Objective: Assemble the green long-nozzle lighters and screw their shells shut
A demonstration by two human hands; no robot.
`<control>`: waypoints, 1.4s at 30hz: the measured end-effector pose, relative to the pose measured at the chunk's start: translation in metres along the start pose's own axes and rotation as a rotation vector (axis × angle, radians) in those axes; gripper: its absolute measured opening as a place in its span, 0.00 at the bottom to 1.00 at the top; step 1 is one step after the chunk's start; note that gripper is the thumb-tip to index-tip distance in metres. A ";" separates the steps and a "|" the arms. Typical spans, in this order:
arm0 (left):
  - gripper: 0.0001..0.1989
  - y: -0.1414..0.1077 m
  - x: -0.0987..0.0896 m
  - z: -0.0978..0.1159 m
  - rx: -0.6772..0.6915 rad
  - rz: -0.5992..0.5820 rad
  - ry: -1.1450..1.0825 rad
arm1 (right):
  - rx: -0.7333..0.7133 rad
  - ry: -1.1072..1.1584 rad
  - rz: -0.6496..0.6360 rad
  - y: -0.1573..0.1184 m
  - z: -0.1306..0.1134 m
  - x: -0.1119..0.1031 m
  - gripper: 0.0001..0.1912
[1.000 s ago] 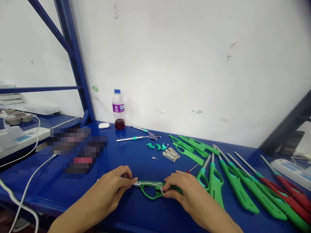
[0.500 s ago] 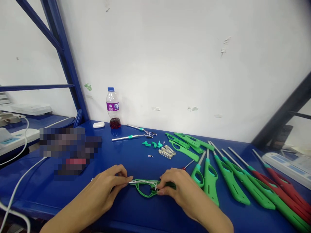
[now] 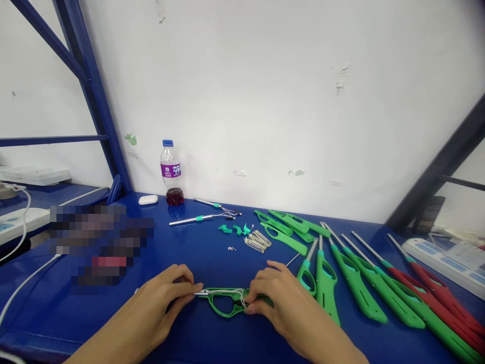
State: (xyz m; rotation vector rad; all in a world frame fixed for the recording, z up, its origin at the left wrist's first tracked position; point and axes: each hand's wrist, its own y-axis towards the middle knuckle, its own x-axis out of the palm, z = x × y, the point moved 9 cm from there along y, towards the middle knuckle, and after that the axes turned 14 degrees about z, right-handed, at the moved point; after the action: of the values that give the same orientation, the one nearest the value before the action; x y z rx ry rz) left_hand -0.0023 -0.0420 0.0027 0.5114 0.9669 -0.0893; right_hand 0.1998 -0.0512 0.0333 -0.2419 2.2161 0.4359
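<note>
While two hands, left (image 3: 166, 298) and right (image 3: 275, 301), pinch one green casing (image 3: 223, 314), one bottle (image 3: 172, 174) upright.

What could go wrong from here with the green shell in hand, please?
The white wires loop close to the right hand, so they might get pinched or pulled. The metal tube sits in the fingertips of the left hand and could shift against the green shell. The tiny metal bits lie loose and might be knocked away.
</note>
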 end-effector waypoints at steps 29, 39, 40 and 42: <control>0.13 0.154 0.036 0.017 0.236 -0.068 0.357 | -0.017 -0.025 0.038 -0.005 0.003 0.001 0.06; 0.09 0.107 -0.014 0.060 0.177 0.194 0.098 | -0.029 0.051 0.048 -0.006 0.004 -0.001 0.06; 0.10 0.096 -0.017 0.062 0.151 0.218 0.067 | -0.030 0.050 0.044 -0.005 0.004 -0.001 0.06; 0.12 0.072 -0.022 0.062 0.044 0.268 -0.120 | -0.021 0.048 0.036 -0.004 0.004 -0.001 0.06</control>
State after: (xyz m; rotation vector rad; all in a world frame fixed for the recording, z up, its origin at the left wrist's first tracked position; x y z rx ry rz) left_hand 0.0539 -0.0106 0.0761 0.6641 0.7739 0.0989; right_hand 0.2050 -0.0535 0.0305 -0.2259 2.2670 0.4783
